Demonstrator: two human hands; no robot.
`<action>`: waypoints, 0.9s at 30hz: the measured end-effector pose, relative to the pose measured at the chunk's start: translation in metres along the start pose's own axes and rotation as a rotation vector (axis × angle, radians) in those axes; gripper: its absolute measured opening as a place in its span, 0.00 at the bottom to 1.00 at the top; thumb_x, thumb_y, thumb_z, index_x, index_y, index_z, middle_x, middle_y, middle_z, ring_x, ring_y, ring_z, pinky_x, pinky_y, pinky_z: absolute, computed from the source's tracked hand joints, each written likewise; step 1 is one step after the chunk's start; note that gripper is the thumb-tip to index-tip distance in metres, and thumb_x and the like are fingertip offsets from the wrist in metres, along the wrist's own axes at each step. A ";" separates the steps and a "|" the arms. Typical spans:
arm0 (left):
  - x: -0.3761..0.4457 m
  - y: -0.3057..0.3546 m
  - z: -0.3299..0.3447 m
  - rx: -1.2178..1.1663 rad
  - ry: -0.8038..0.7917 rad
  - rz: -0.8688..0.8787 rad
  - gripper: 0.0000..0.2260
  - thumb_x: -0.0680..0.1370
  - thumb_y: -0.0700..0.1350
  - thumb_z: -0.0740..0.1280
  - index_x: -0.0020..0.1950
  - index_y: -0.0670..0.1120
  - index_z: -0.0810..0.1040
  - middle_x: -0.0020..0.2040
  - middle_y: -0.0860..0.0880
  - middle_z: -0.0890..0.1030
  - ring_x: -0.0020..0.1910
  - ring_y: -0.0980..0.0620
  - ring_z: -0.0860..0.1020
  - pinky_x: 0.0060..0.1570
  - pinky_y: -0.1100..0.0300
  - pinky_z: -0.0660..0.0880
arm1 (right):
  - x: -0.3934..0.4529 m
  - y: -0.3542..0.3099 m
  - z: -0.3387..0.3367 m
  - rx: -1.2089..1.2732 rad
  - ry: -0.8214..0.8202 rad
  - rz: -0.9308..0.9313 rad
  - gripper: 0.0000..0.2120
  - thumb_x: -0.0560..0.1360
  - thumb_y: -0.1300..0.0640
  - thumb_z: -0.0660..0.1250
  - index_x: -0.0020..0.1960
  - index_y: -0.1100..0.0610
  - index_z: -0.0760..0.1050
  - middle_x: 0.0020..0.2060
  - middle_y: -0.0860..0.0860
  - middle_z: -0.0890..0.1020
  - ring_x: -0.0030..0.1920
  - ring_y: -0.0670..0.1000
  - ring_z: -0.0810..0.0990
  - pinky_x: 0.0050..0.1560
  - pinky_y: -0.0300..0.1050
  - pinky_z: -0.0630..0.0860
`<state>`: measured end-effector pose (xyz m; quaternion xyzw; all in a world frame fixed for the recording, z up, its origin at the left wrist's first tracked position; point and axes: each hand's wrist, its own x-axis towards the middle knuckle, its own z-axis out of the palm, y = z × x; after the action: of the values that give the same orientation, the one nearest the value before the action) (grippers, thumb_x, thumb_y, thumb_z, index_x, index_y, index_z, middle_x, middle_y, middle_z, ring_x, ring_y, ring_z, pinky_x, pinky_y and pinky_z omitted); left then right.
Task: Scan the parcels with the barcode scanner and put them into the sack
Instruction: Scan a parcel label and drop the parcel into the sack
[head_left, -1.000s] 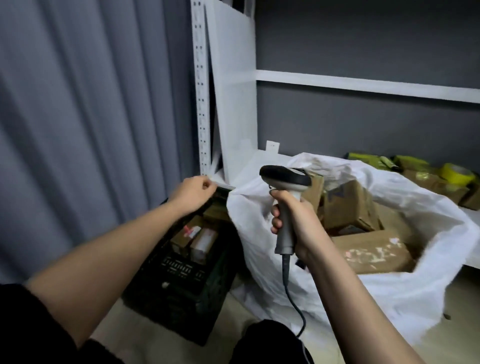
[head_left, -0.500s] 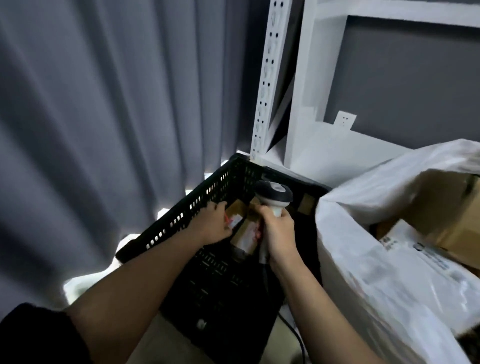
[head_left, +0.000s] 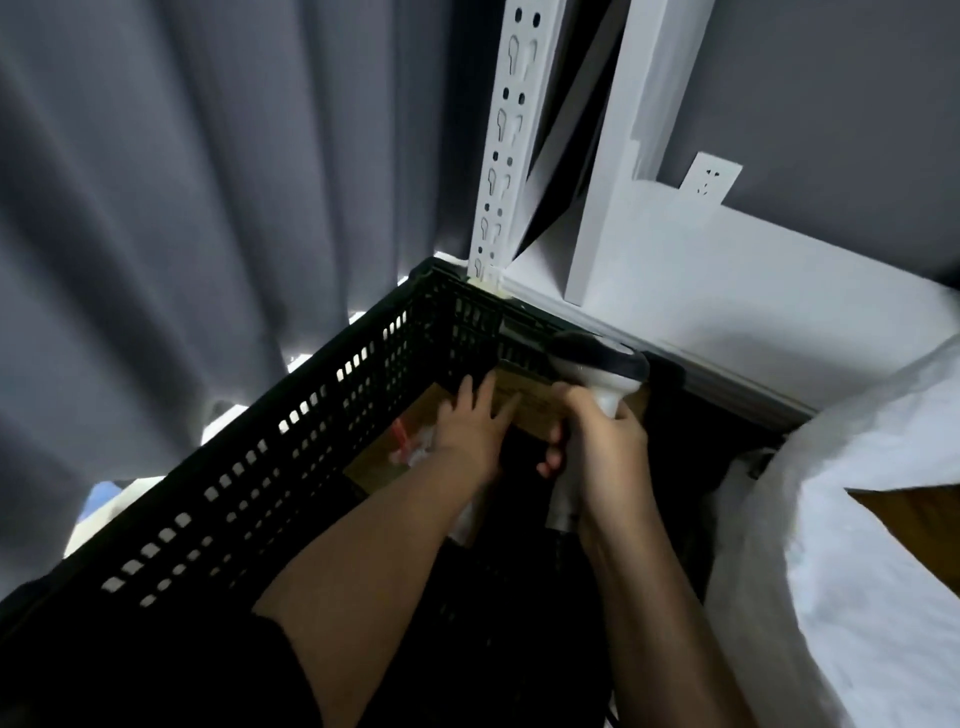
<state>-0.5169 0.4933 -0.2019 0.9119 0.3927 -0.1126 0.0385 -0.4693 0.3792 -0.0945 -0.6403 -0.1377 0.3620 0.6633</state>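
Now, from the head camera, both hands are down inside the black perforated crate (head_left: 291, 467), working toward its far corner by the white slotted shelf upright (head_left: 501, 140). The left hand (head_left: 470, 423) lies on the cardboard parcel (head_left: 524, 410) at the far side of the crate, fingers straight and spread across its top face, touching rather than clasping as far as this blurred shot lets me say. The right hand (head_left: 605, 441) is curled tight round the handle of the barcode scanner (head_left: 605, 366), whose dark head hangs over the parcel's far edge, right up against the crate's far wall. A second parcel (head_left: 387, 457), brown card with a red-and-white label, sits just beside the left wrist, nearer the crate's left wall.

Over at the right edge, the white sack (head_left: 852, 545) bulges up, touching the crate's right side, and a brown cardboard box (head_left: 914, 512) peeks out of its mouth, so some parcels look to be bagged already. My read: we're mid-task, on the scan step for the parcel under the left hand. That one is not yet lifted or dropped in the sack, and at least the labelled parcel beside it waits its turn. How many more lie deeper in the crate, I can't tell; the arms and shadow hide the floor of it.
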 end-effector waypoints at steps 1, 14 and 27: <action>0.010 0.003 0.001 0.008 -0.019 0.002 0.40 0.76 0.57 0.66 0.78 0.57 0.43 0.79 0.44 0.38 0.77 0.39 0.43 0.71 0.44 0.57 | 0.004 -0.001 0.000 0.019 -0.013 0.001 0.03 0.77 0.62 0.66 0.45 0.59 0.74 0.21 0.49 0.71 0.18 0.47 0.65 0.22 0.37 0.64; 0.017 -0.038 0.043 -0.589 0.249 -0.249 0.29 0.74 0.66 0.61 0.68 0.50 0.64 0.77 0.46 0.57 0.76 0.43 0.53 0.72 0.45 0.54 | 0.012 0.008 0.005 -0.016 -0.074 0.047 0.05 0.77 0.59 0.67 0.45 0.61 0.72 0.24 0.51 0.71 0.19 0.47 0.66 0.23 0.38 0.66; 0.026 -0.060 0.043 -1.566 -0.133 -0.699 0.43 0.64 0.59 0.78 0.72 0.47 0.63 0.63 0.45 0.74 0.59 0.46 0.74 0.48 0.54 0.73 | 0.005 0.011 0.006 -0.002 -0.100 0.069 0.05 0.77 0.59 0.66 0.45 0.59 0.71 0.24 0.50 0.70 0.20 0.48 0.65 0.23 0.38 0.65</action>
<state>-0.5507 0.5462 -0.2485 0.4410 0.6123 0.1319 0.6428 -0.4731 0.3863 -0.1060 -0.6264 -0.1490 0.4161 0.6421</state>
